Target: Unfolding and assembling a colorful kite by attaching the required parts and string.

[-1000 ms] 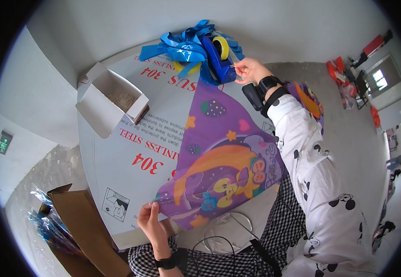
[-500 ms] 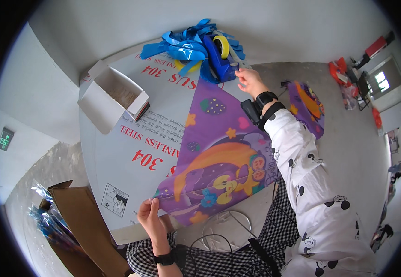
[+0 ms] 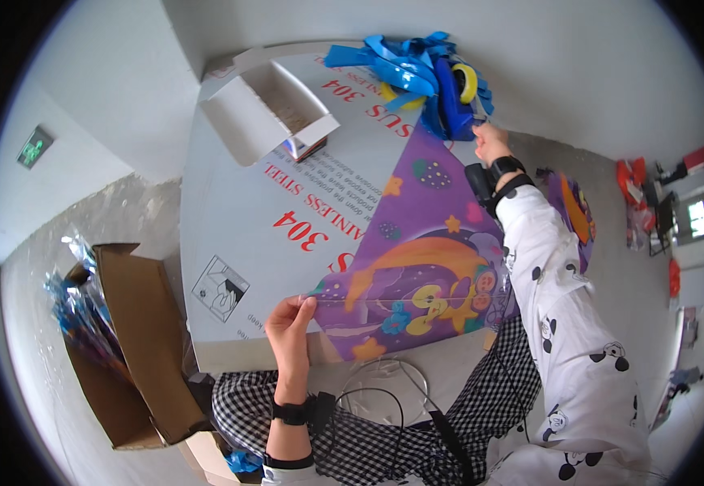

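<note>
A purple triangular kite [image 3: 412, 235] with an orange moon, stars and strawberries printed on it lies across the table, its lower edge hanging over the front. My left hand [image 3: 290, 334] pinches its left corner between thumb and fingers. A thin line runs across the kite from that corner. At the kite's far tip stands a blue tape dispenser [image 3: 452, 109] holding a yellow-cored tape roll [image 3: 467, 84]. My right hand [image 3: 493, 144] is closed right at the dispenser's near end; whatever its fingers pinch is too small to make out.
Blue ribbons [image 3: 404, 69] are heaped beside the dispenser. An open white box [image 3: 242, 121] stands on the grey printed tabletop [image 3: 275, 267]. Left of the table is an open cardboard box [image 3: 145, 324] with clear-wrapped goods. Another purple kite [image 3: 572, 212] lies beyond my right arm.
The whole view has shifted, so the table appears farther right and higher. My right fingers have closed up at the dispenser's end. The left hand keeps its pinch on the kite's corner.
</note>
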The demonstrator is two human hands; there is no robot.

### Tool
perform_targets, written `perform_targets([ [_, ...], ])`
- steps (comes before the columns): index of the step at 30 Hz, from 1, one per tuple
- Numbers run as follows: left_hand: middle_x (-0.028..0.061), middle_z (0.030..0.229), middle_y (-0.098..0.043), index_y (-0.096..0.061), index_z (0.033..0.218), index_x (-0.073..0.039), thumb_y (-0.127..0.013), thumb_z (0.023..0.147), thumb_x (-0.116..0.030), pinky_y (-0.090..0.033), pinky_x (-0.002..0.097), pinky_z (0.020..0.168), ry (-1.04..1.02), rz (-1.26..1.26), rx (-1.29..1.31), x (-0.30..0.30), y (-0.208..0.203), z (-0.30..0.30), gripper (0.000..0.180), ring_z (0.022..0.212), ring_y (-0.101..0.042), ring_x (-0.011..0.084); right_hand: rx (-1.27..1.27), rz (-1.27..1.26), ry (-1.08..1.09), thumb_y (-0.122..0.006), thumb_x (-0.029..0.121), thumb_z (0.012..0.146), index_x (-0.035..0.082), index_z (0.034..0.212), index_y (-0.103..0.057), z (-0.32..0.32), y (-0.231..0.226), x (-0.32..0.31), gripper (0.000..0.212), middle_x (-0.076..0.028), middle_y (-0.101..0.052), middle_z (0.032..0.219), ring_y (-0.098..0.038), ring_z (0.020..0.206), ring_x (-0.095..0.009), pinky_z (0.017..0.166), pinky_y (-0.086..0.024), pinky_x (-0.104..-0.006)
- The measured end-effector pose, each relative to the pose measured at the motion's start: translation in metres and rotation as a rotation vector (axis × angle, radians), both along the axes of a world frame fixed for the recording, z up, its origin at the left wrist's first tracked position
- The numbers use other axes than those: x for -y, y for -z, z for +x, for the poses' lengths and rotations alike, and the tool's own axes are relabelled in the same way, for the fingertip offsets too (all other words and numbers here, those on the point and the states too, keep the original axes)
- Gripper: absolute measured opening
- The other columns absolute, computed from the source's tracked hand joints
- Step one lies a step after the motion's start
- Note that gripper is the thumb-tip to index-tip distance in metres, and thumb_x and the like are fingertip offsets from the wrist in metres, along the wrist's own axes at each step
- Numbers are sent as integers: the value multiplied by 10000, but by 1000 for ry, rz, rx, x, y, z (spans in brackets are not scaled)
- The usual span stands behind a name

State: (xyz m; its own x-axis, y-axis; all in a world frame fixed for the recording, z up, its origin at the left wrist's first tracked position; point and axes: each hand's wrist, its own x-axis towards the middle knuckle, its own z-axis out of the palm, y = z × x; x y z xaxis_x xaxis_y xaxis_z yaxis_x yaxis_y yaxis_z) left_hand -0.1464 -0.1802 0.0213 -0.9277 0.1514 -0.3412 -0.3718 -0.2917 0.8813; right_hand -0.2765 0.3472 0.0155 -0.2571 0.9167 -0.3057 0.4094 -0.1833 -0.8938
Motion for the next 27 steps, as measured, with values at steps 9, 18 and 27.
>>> perform_targets([
  [9, 17, 926, -646, -633, 1042, 35, -664, 880, -11, -478, 210, 772, 42, 64, 11, 2, -28, 15, 172, 837, -590, 68, -345, -134, -901, -676, 61, 828, 18, 1156, -542, 68, -65, 200, 356, 1, -588, 826, -518, 672, -67, 552, -395, -214],
  [18, 0, 886, -571, -560, 1214, -31, -554, 975, -124, -465, 223, 764, 58, 177, -171, -6, -37, 18, 257, 817, -554, 67, -389, 1239, -1829, -619, 2, 789, 72, 976, -632, 95, -134, 346, 200, -39, -636, 977, -593, 992, -256, 860, -460, -380],
  [27, -16, 889, -574, -608, 964, -79, -246, 997, -573, -402, 286, 782, 142, 328, 105, 0, -18, 10, 613, 855, -528, 108, -441, 1803, -1994, -644, 141, 756, 119, 800, -604, 97, -130, 357, 63, 8, -629, 970, -558, 1080, -197, 908, -450, -355],
])
